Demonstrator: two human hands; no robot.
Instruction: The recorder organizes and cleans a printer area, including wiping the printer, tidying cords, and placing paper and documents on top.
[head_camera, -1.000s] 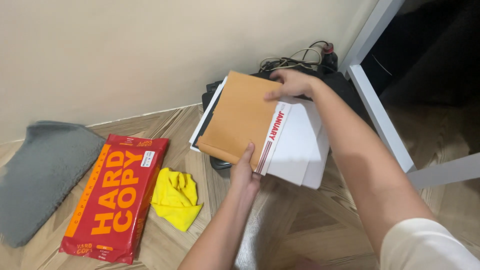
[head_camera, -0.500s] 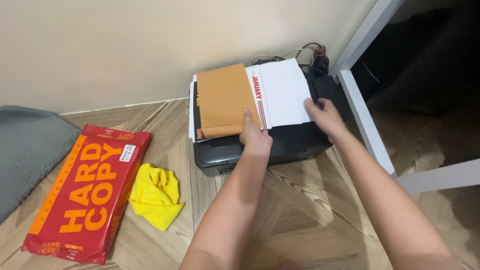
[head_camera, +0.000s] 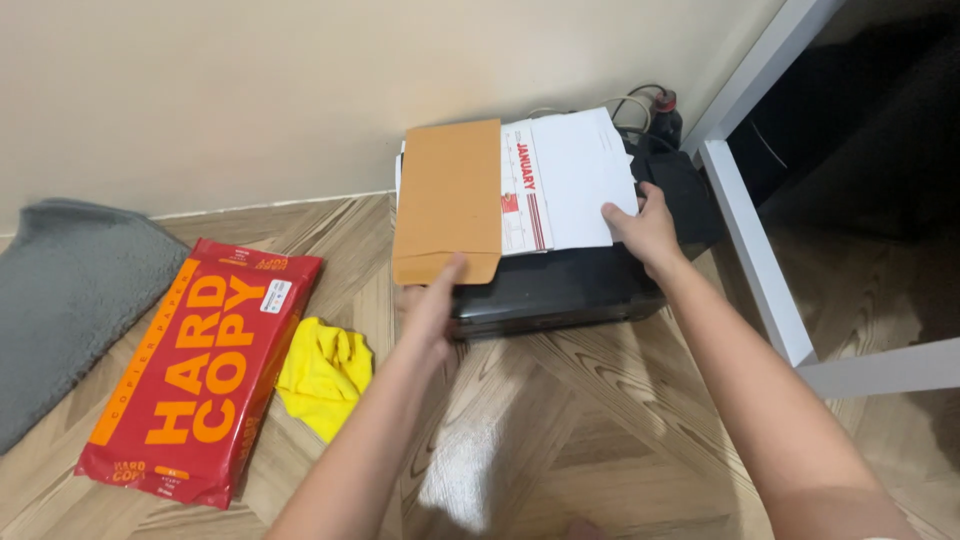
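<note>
A black printer (head_camera: 570, 290) sits on the wooden floor against the wall. On top of it lie a brown envelope (head_camera: 448, 195), a white sheet with red print (head_camera: 525, 190) and plain white papers (head_camera: 583, 175). My left hand (head_camera: 430, 305) grips the envelope's near edge at the printer's left front corner, thumb on top. My right hand (head_camera: 645, 228) pinches the near right corner of the white papers.
A red and orange ream of paper (head_camera: 195, 370) lies on the floor at left, with a crumpled yellow cloth (head_camera: 322, 372) beside it and a grey mat (head_camera: 70, 300) further left. Cables (head_camera: 640, 105) run behind the printer. A white frame leg (head_camera: 750, 240) stands to the right.
The stack of envelope and papers went from being held up in both hands to lying on the printer. My left hand slid left to the envelope's edge; my right hand moved to the white papers' corner.
</note>
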